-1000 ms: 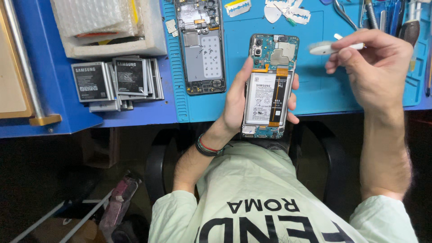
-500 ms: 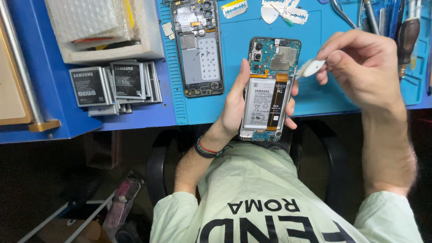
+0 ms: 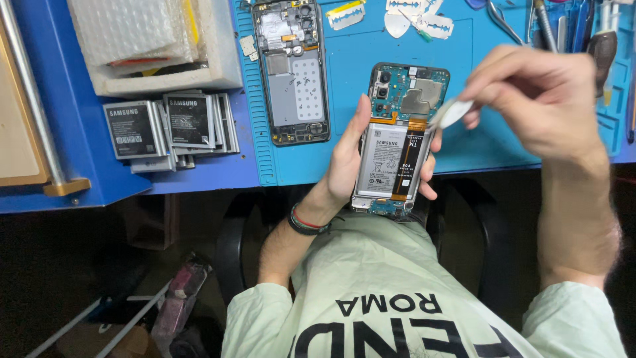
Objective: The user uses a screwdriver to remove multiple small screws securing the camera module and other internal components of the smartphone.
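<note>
A white rectangular label with small black marks covers the battery (image 3: 391,159) of the opened phone, dark grey labelled battery packs (image 3: 165,126) lie fanned at the desk's (image 3: 218,169) left edge, and a white foam box (image 3: 218,59) of bubble-wrap packets (image 3: 126,26) stands behind them.

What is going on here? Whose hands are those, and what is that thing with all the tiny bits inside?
The camera sits on a person's head and looks down, so you see their own two hands. The left hand holds an opened phone with its back off; the white block inside is its battery. The right hand pinches a small white prying tool against the phone's edge. On the blue mat lie another opened phone frame, razor blades and hand tools. Spare batteries are stacked to the left.
</note>
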